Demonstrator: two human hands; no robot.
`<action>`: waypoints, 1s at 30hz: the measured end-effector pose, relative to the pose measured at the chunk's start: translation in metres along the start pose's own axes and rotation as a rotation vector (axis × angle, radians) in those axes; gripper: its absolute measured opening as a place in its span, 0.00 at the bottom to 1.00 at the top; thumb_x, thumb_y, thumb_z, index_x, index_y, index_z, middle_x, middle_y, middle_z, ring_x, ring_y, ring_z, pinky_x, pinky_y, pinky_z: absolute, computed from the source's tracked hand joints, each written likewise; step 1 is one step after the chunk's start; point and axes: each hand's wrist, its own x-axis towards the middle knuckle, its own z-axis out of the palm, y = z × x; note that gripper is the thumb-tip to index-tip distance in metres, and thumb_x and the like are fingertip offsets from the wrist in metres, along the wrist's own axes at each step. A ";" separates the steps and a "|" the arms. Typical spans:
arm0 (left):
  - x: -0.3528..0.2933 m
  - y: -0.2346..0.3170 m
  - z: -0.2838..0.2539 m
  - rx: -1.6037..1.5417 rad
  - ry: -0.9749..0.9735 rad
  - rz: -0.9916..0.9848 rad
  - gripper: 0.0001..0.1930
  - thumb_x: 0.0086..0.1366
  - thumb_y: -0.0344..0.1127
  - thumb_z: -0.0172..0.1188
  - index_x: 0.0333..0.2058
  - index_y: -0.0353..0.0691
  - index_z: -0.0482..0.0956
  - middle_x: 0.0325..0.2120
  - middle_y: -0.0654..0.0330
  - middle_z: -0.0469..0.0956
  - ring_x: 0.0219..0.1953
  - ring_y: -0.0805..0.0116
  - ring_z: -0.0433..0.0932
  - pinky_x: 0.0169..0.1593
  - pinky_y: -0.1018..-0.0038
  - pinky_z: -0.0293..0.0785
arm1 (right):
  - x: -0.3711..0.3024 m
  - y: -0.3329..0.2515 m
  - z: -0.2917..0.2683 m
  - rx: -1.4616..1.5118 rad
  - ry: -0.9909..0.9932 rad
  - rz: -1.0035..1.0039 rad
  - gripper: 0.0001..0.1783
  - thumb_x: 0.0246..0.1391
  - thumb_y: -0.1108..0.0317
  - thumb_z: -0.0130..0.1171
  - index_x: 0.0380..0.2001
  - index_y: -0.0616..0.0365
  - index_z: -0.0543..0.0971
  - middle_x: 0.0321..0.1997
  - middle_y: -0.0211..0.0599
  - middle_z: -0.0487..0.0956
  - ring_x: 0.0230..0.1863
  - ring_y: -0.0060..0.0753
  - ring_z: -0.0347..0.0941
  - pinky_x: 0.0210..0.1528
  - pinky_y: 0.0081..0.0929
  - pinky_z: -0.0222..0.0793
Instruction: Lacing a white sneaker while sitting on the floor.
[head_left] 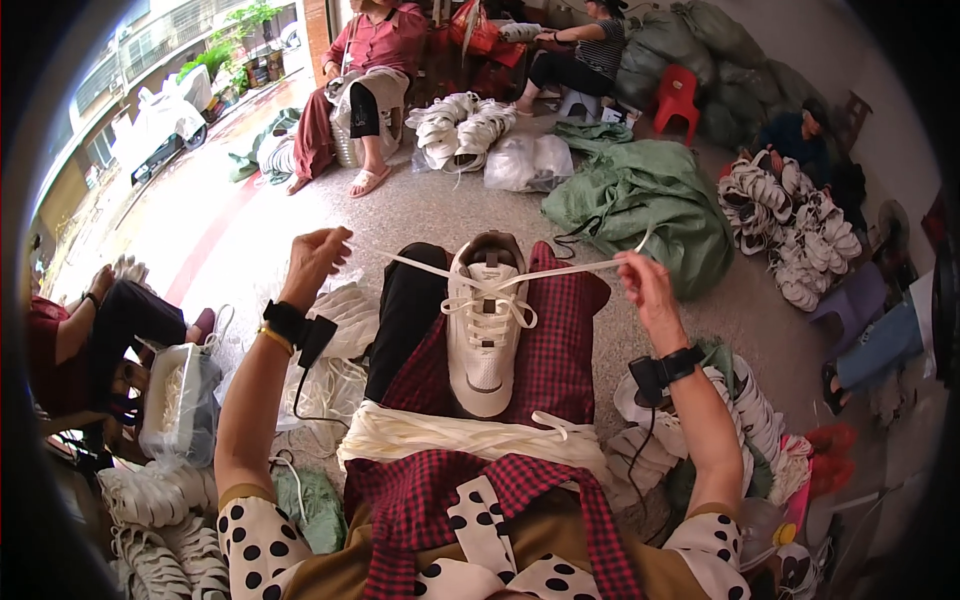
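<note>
A white sneaker [485, 340] rests on my lap, toe toward me, on a red-and-black checked apron [560, 340]. Its cream shoelace [570, 269] is threaded through the eyelets, with a loop hanging on each side. My right hand [648, 290] pinches one lace end, pulled out taut to the right; a short tail sticks up past the fingers. Out to the left, my left hand [315, 265] has its fingers pinched in line with the other lace end. That lace's last stretch fades into the bright floor. A bundle of cream shoelaces [470, 437] lies across my lap below the toe.
Stacked white shoe uppers lie by my left [160, 510] and right [755, 410]. A white bin [170, 400] stands at left beside a seated person. Ahead are a green sack [650, 210], shoe piles [460, 130], a red stool [677, 100] and other seated people.
</note>
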 end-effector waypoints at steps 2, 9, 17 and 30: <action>-0.006 -0.003 0.005 0.064 -0.104 -0.063 0.18 0.67 0.46 0.59 0.43 0.36 0.84 0.28 0.61 0.81 0.27 0.76 0.77 0.29 0.79 0.73 | -0.009 0.002 -0.005 -0.351 -0.265 0.142 0.18 0.59 0.55 0.59 0.34 0.61 0.83 0.26 0.26 0.78 0.23 0.14 0.66 0.21 0.16 0.59; -0.038 0.011 0.059 0.307 -0.033 0.466 0.15 0.53 0.25 0.60 0.42 0.38 0.79 0.40 0.52 0.78 0.44 0.57 0.78 0.50 0.64 0.74 | -0.056 -0.019 0.054 -0.709 -0.412 -0.491 0.10 0.52 0.68 0.64 0.36 0.61 0.81 0.34 0.37 0.79 0.31 0.30 0.77 0.33 0.30 0.73; -0.071 0.066 0.093 0.554 -0.552 0.755 0.15 0.48 0.22 0.61 0.38 0.39 0.79 0.39 0.56 0.69 0.46 0.56 0.69 0.53 0.65 0.66 | -0.073 -0.003 0.082 -0.990 -0.778 -0.699 0.13 0.43 0.74 0.67 0.36 0.59 0.81 0.34 0.39 0.73 0.38 0.40 0.74 0.39 0.33 0.70; -0.075 0.072 0.094 0.363 -0.643 0.770 0.07 0.54 0.25 0.66 0.34 0.35 0.83 0.38 0.55 0.74 0.45 0.58 0.73 0.49 0.65 0.69 | -0.065 -0.007 0.098 -0.715 -0.637 -0.619 0.11 0.44 0.72 0.62 0.27 0.62 0.69 0.28 0.37 0.70 0.29 0.35 0.67 0.34 0.33 0.65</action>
